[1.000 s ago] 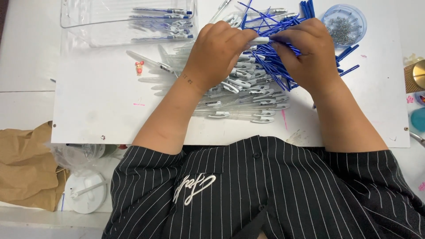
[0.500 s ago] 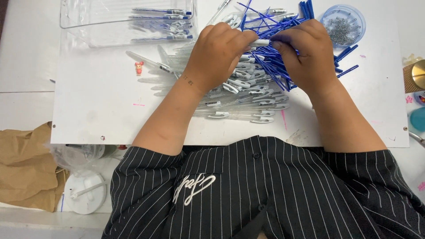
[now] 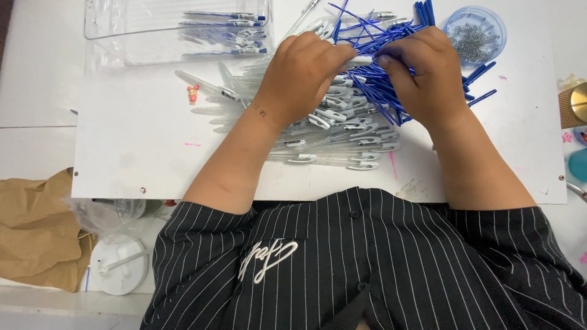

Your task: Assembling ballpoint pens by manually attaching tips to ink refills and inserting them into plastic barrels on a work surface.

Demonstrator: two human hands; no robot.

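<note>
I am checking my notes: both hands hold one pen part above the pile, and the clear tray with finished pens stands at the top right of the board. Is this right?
Not quite. In the head view the clear tray stands at the top left of the board; the top right has a round dish of small metal parts. The left hand and right hand do hold one pen part above the pile.

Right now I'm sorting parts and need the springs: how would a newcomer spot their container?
Start at the white board and go to its far right corner, past the pile of blue refills. The small round clear dish sits there, alone in holding tiny grey metal springs.
</note>
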